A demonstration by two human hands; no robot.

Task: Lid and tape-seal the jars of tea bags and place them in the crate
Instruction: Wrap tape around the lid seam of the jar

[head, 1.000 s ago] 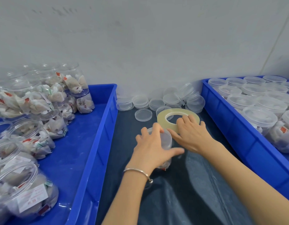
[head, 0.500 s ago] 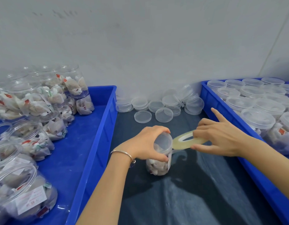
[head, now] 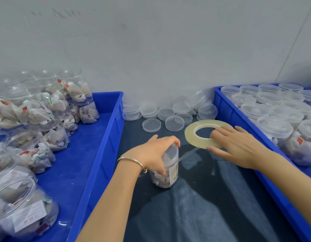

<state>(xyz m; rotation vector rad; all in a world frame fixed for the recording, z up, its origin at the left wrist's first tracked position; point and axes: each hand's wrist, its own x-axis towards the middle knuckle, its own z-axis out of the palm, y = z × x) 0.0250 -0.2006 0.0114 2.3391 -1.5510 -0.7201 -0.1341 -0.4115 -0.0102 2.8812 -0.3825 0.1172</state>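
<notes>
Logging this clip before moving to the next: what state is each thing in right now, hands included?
jar: upright on the table, lidded, a tape strand attached.
tape roll: lifted, tilted, strand drawn out to the jar.
left hand: grips the jar's lid.
right hand: holds the tape roll.
loose lids: stacked by the wall.
left crate jars: open, unlidded.
right crate jars: lidded, upright.

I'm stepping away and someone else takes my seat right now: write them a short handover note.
Left hand grips the lidded jar upright on the dark mat. Right hand holds the tape roll, with a strip of tape stretched to the jar's lid seam.
Done: lid on, tape started.
Left: wrap the seam, cut the tape, put the jar in the right crate with the lidded jars. Unlidded jars wait in the left crate; spare lids are by the wall.
</notes>
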